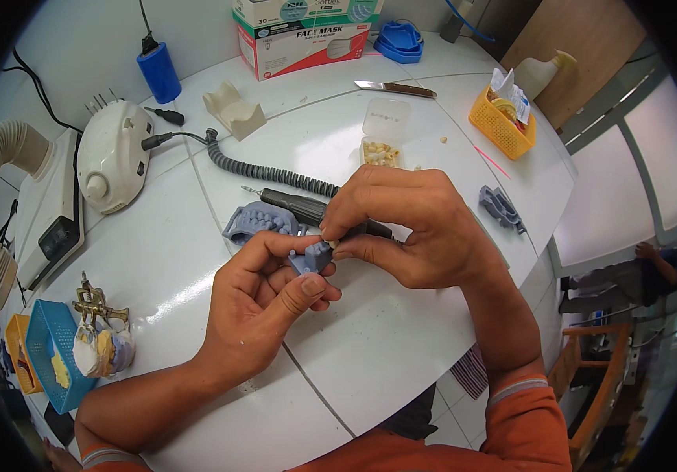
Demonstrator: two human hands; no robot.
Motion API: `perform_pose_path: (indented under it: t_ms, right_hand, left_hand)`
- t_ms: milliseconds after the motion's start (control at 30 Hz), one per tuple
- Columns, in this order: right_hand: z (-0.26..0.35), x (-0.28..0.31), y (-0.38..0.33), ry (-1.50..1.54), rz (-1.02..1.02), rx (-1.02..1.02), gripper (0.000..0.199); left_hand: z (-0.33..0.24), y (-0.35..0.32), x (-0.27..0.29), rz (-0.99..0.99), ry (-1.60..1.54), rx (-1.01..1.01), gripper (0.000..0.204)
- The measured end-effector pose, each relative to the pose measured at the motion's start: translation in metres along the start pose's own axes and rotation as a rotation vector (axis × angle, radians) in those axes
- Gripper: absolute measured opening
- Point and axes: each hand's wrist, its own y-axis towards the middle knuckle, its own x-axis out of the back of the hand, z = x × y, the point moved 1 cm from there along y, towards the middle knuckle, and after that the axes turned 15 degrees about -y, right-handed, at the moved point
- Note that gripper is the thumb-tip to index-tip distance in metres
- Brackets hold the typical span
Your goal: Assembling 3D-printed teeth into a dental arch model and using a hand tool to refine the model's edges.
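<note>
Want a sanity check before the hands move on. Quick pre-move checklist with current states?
1. Blue-grey model piece held by the left hand: ok, gripped in its fingers.
2. Small pale piece held by the right hand: ok, pinched between thumb and finger, right at the model piece.
3. Pale piece properly seated: cannot tell, fingers cover the contact.
4. Handpiece out of hand: ok, on the table, tip pointing left; whether it is switched off, cannot tell.
5. Clear box closed: not ok, lid up.
6. Knife clear of both hands: ok, lies beyond them.
</note>
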Motion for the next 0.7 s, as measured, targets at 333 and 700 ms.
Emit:
perform_pose_path:
  t_ms: [333,700]
  right_hand:
    - [-0.0004,0.0027,0.0007,0.017,0.017,-0.01,0.018]
    - [-0.0023,0.0063,0.0037,0.08,0.048,-0.026,0.017]
  left_hand:
    - [-0.0022,-0.0006,-0.0023,0.001,0.013,0.01,0.04]
    - [-0.0051,0.001,-0.0041,0.004,-0.051,0.028,0.037]
